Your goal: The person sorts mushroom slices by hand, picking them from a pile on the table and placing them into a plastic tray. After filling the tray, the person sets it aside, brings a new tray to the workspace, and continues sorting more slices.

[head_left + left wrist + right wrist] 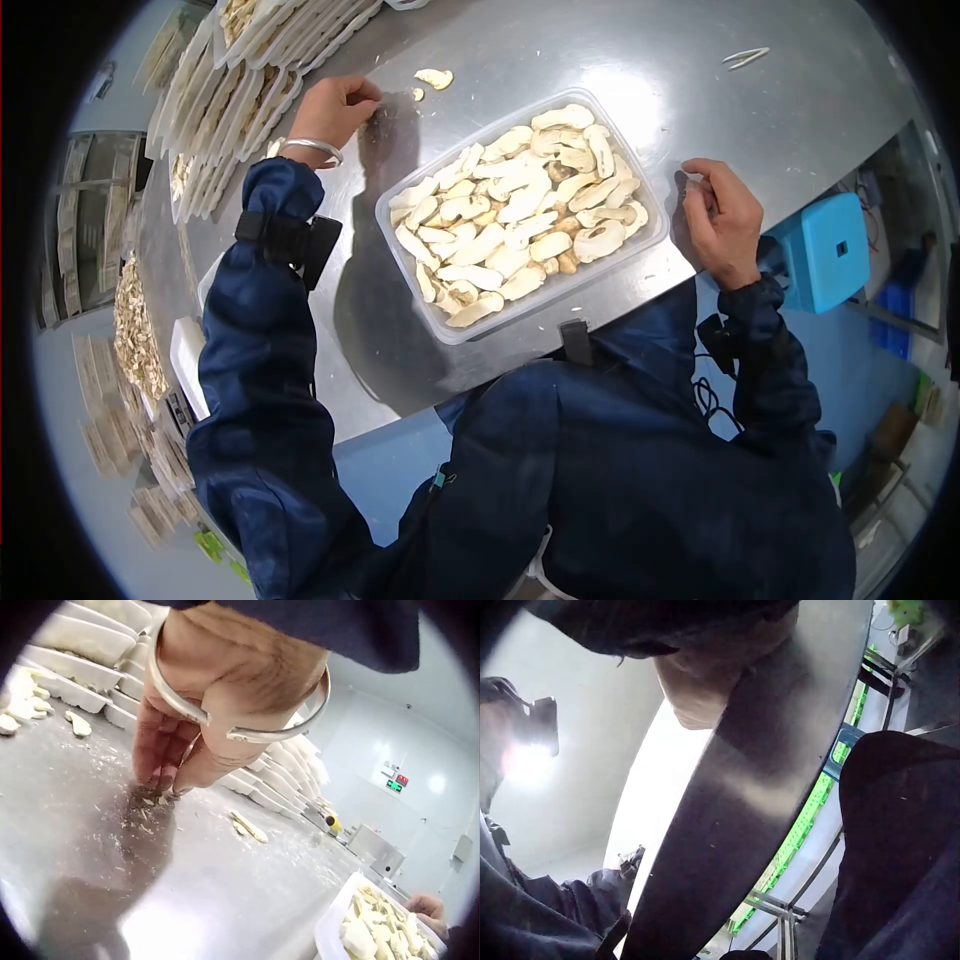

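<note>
My left hand [335, 108] is low over the steel table, left of the tub. In the left wrist view its thumb and fingertips [161, 780] come together at the tabletop on small pale mushroom crumbs [146, 814]. A translucent plastic tub [655, 238] full of pale mushroom slices [485, 245] sits in front of my body. Two loose mushroom pieces [434, 78] lie just beyond the left hand. Beside the tub's right end, my right hand [728, 215] rests at the table's near edge, fingers loosely curled and holding nothing; the right wrist view hides its fingers.
Stacked white trays [225, 130] of mushroom slices crowd the table's left side. Tweezers [746, 58] lie at the far right of the steel table [560, 50]. A blue stool [835, 250] stands beyond the right forearm. Racks with more trays are at the far left.
</note>
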`<state>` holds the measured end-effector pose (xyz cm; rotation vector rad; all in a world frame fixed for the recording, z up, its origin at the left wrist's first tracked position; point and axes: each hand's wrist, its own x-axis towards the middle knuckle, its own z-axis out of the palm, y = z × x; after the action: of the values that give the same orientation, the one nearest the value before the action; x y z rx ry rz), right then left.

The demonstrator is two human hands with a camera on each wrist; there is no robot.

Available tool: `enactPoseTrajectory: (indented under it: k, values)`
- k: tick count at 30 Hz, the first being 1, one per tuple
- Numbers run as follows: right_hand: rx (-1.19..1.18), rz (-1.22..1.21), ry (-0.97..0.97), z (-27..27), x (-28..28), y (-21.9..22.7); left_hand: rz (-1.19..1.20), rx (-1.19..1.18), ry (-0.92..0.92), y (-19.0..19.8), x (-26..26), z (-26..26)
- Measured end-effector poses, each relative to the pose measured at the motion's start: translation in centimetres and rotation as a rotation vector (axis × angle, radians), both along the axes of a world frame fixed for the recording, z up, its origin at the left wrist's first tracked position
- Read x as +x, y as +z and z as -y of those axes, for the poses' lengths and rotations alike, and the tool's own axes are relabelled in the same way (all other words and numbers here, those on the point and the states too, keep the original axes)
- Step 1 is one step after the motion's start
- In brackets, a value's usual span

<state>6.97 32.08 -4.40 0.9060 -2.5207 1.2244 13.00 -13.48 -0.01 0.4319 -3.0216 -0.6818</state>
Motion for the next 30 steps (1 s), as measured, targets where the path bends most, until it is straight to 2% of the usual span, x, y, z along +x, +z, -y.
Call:
enactPoseTrajectory:
  k: [4, 6, 9, 15, 19, 24, 26, 30]
  values:
    - [0.028, -0.025, -0.003, 0.1, 0.0, 0.1, -0.140, 0.078, -0.088, 0.6, -1.1, -3.1]
    - [0.008, -0.004, 0.009, 0.1, 0.0, 0.3, -0.180, -0.061, -0.219, 0.2, -2.5, -3.5]
    - [0.027, -0.003, 0.010, 0.2, 0.1, 0.6, -0.165, -0.169, -0.268, -0.3, -3.8, -4.2]
    - [0.010, -0.062, 0.028, 0.0, -0.2, 0.1, -0.123, -0.192, -0.308, -0.6, -5.1, -3.7]
    - [0.026, -0.001, 0.008, 0.0, 0.0, 0.4, -0.016, -0.274, -0.269, 0.3, -5.4, -3.9]
    - [0.008, -0.067, 0.005, -0.1, -0.2, 0.0, -0.063, 0.274, -0.146, 0.7, -4.0, -3.0]
    - [0.003, -0.062, 0.004, 0.1, 0.0, 0.0, -0.109, 0.463, -0.064, 2.7, -2.0, -4.9]
    - [0.023, -0.007, 0.001, 0.0, 0.1, 0.1, -0.104, 0.580, -0.201, 4.4, 1.1, -9.4]
